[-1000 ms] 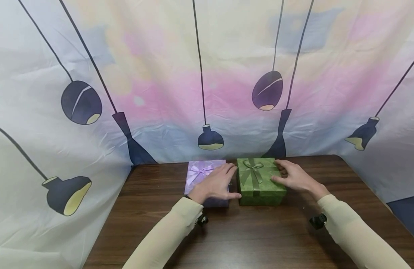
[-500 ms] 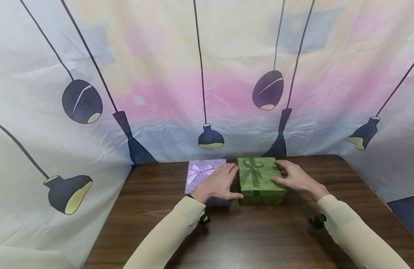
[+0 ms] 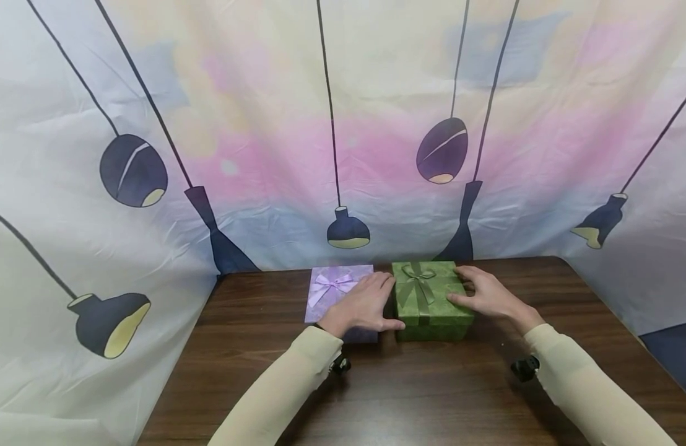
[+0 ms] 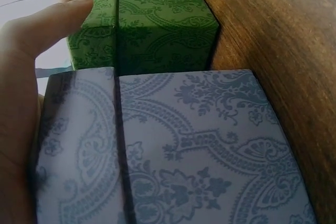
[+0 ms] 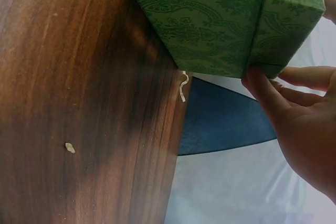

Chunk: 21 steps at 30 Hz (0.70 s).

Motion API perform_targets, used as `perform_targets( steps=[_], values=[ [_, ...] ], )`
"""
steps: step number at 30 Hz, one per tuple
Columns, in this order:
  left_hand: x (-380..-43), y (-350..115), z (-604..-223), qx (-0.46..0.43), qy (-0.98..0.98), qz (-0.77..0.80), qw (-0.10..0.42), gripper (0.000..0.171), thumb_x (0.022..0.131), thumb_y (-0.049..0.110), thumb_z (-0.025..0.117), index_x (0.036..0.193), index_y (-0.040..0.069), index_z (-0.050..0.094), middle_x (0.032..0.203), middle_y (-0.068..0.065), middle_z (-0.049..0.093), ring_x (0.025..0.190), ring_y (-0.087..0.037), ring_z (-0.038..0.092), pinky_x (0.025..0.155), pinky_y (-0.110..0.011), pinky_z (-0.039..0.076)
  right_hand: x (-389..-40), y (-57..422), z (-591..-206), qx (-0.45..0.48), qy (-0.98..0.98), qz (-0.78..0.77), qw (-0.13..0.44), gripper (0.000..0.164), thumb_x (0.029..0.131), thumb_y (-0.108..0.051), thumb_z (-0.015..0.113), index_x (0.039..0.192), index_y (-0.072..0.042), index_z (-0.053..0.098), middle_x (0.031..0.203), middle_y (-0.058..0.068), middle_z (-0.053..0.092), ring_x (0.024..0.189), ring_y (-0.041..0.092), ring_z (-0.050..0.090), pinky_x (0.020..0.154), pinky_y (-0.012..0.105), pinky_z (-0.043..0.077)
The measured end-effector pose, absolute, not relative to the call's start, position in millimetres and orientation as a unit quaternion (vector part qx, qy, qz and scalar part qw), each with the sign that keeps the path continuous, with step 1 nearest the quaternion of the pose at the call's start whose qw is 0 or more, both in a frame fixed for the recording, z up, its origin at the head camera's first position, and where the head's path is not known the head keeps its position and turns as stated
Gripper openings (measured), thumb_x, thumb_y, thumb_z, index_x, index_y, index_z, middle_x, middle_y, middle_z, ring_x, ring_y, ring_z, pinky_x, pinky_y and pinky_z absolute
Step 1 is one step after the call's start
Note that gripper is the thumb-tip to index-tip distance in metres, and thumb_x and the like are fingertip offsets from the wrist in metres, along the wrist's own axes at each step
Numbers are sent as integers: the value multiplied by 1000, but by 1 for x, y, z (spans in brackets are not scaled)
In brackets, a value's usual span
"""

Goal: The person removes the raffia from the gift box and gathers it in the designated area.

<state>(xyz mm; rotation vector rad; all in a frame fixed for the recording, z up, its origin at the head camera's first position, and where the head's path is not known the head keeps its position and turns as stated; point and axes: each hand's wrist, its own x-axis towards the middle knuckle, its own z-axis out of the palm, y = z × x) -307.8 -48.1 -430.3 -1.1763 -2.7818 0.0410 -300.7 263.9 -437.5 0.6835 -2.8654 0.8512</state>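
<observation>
Brown tabletop point(image 3: 421, 396) underneath, a green box point(image 3: 436, 310) sits between left hand point(image 3: 362, 303) and right hand point(image 3: 492, 298), gripped by both.

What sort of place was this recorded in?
Probably a staged recording corner; the wider room is out of view. A brown table bearing a purple box and a green box stands before a wrinkled cloth backdrop printed with lamps.

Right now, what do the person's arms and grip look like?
The left sleeve and right sleeve are long, plain and cream. A small black device sits at each wrist. The left grip and right grip are gloveless.
</observation>
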Motion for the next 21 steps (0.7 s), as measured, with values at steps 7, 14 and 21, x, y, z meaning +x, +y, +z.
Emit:
perform_targets(
  steps=[7,14,21],
  values=[
    [-309,-47,-428,-384,-922,9,56,100,80,75,54,147,1,38,149,-14,42,139,-27,38,117,-39,27,-300,264,-436,216,-933,286,30,81,91,-45,65,145,8,36,145,31,39,115,45,57,90,52,51],
    [-310,-45,-427,-381,-923,7,55,99,81,74,55,146,1,39,148,-14,43,138,-27,40,117,-39,28,-299,261,-436,212,-932,294,28,81,91,-44,65,146,8,35,145,32,39,115,46,56,90,53,51],
    [-309,-44,-427,-377,-925,-4,50,98,81,73,56,145,0,40,148,-15,43,138,-28,40,117,-39,28,-299,262,-441,181,-928,323,31,77,91,-45,65,146,3,38,145,29,42,118,46,55,92,55,50]
  ],
)
